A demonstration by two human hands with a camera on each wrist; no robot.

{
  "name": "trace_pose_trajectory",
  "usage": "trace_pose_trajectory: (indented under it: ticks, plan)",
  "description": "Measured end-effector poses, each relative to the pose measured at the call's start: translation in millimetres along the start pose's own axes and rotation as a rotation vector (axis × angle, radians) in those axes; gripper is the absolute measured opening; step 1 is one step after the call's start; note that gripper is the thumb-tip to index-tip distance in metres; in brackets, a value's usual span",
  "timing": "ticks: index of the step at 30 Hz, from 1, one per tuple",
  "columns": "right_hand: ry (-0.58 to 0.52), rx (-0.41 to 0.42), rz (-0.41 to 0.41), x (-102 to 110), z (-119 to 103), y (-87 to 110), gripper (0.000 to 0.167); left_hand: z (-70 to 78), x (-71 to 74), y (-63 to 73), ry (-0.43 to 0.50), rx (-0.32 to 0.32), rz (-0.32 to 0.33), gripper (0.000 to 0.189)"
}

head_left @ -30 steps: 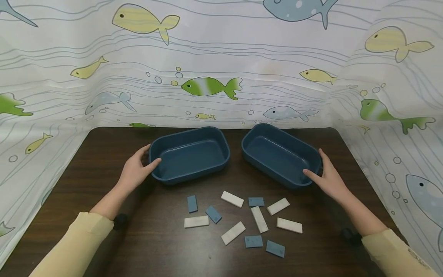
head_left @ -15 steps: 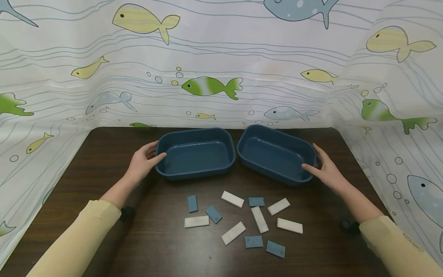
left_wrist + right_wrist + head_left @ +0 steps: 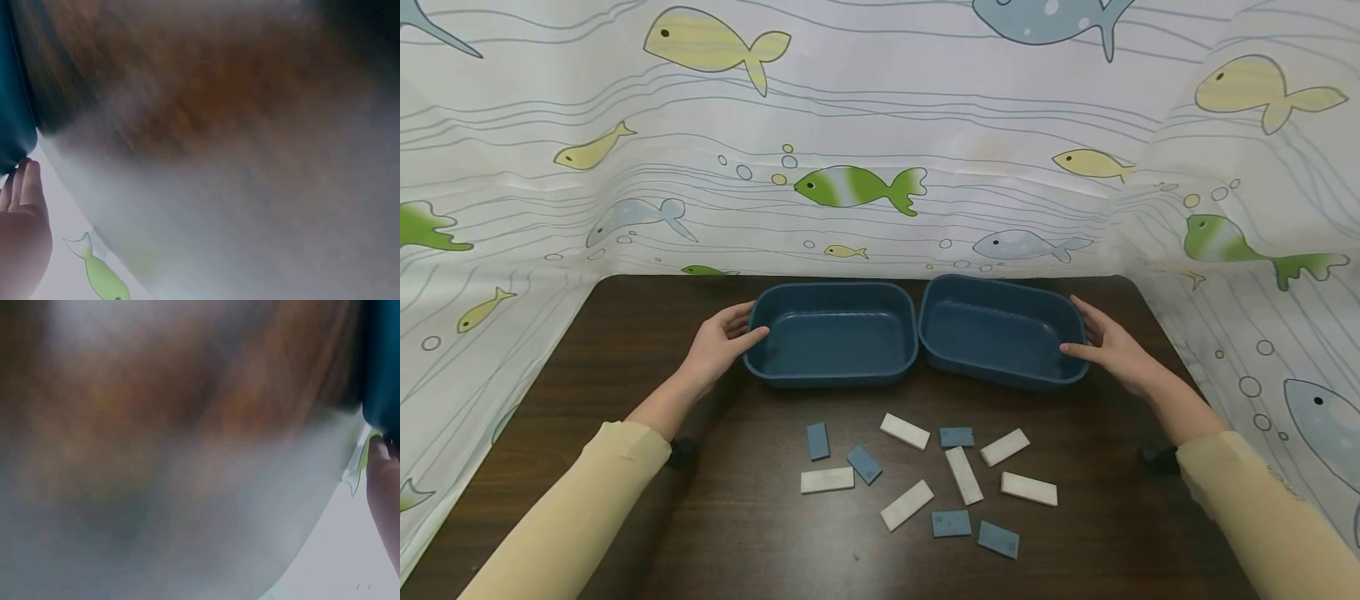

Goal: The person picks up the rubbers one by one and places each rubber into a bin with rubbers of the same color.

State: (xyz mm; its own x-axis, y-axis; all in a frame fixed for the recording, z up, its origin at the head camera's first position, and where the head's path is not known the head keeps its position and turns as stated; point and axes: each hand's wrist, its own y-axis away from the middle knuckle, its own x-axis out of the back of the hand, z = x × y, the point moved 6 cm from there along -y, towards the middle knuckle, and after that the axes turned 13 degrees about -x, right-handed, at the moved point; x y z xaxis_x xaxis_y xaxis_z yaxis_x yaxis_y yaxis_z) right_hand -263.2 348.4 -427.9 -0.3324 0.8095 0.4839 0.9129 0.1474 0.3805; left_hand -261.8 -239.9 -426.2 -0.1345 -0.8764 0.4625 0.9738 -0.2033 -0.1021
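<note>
Two blue oblong trays stand side by side at the back of the table in the head view. My left hand (image 3: 713,346) grips the left tray (image 3: 831,343) at its left end, thumb over the rim and fingers along the outside. At the far end of the right tray (image 3: 1000,332), my right hand (image 3: 1116,348) holds on the same way. The left tray sits nearly square to the table, while the right one is slightly turned. Their neighbouring ends are close together. In the left wrist view, fingers (image 3: 28,184) meet the tray wall (image 3: 14,94).
Several white rectangular blocks (image 3: 963,475) and several smaller blue ones (image 3: 951,523) lie scattered on the dark wooden table (image 3: 737,533) in front of the trays. Behind the table hangs a fish-patterned cloth (image 3: 1000,125).
My left hand has shifted the left tray rightward and turned it straighter. The right tray has turned with my right hand to lie more level. The blocks have stayed put.
</note>
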Motion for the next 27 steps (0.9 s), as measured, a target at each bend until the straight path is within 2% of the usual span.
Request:
trace_pose_trajectory:
  ticks: [7, 19, 27]
  plan:
    - [-0.005, -0.002, -0.020, 4, -4, -6.1, 0.098, 1.5, -1.8, -2.4, 0.012, -0.012, -0.011, 0.067]
    - [-0.031, 0.005, 0.024, -3, -4, -10.2, 0.092, 1.6, -5.3, -4.0, 0.027, -0.004, -0.027, 0.068]
    - [0.005, -0.002, 0.054, 1, -1, -11.9, 0.088, 4.2, -10.1, -2.4, 0.018, -0.005, -0.019, 0.067]
